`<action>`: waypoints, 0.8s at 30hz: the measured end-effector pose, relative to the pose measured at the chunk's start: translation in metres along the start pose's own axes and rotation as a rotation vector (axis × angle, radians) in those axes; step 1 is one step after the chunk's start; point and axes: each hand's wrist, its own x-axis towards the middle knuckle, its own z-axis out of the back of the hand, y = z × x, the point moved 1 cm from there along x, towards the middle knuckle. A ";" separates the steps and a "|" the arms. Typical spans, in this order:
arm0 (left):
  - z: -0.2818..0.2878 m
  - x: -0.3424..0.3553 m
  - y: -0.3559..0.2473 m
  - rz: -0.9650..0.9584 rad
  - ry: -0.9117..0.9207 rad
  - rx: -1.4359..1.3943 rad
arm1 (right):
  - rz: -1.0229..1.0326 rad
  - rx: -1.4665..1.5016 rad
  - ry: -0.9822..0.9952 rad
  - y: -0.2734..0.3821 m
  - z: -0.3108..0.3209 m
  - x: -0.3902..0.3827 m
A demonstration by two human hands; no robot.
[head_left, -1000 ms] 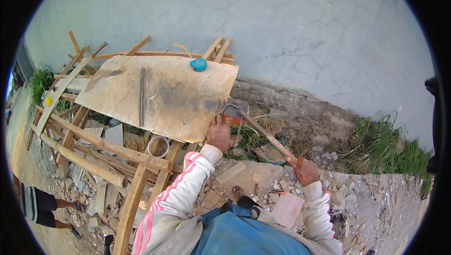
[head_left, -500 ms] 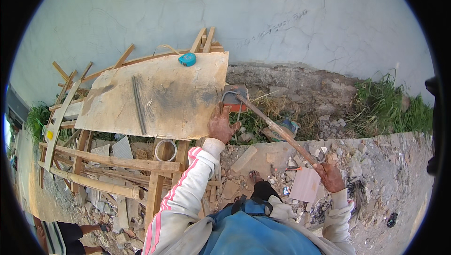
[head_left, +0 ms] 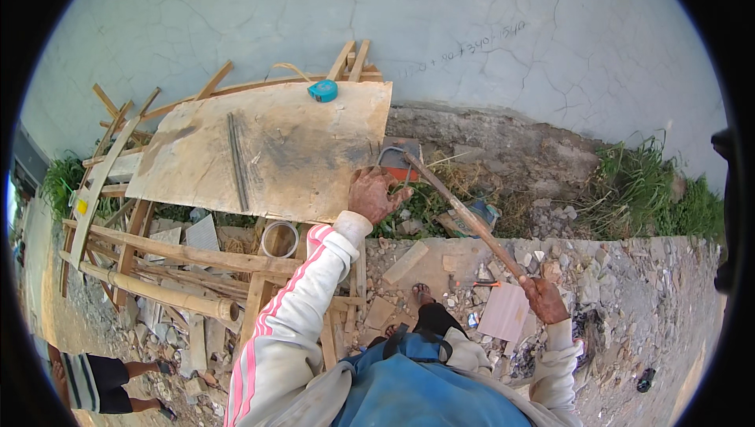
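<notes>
My left hand (head_left: 376, 194) is at the right edge of a stained plywood board (head_left: 307, 140), its fingers curled around a thin bent metal rod (head_left: 385, 152). The rod loops over a dark and red block (head_left: 403, 156) beside the board; where it runs under my fingers is hidden. My right hand (head_left: 545, 300) is wrapped around the lower end of a long rusty brown bar (head_left: 468, 220). From there the bar slants up and left, its far end meeting the bent rod. Several straight dark rods (head_left: 237, 161) lie on the board, with a teal tape measure (head_left: 323, 91) at its back edge.
A timber and bamboo frame (head_left: 177, 248) supports the board; a round white-rimmed container (head_left: 279, 239) stands at its front. Rubble and a pale flat panel (head_left: 504, 311) cover the ground near my feet. A cracked wall (head_left: 472, 2) rises behind. Another person (head_left: 98, 380) is at lower left.
My right hand has swung slightly left and down with the bar, which now slants more steeply. My left hand has moved a little up and its fingers curl more. The whole view has shifted slightly.
</notes>
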 end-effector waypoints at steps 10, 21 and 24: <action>-0.024 0.002 0.003 0.012 0.221 0.054 | -0.020 0.010 -0.059 0.009 -0.017 -0.017; -0.032 0.000 0.013 -0.098 0.033 -0.030 | -0.029 -0.005 -0.083 0.014 -0.027 -0.026; -0.024 0.002 0.009 -0.053 0.167 -0.028 | -0.063 0.087 0.063 -0.002 -0.017 -0.010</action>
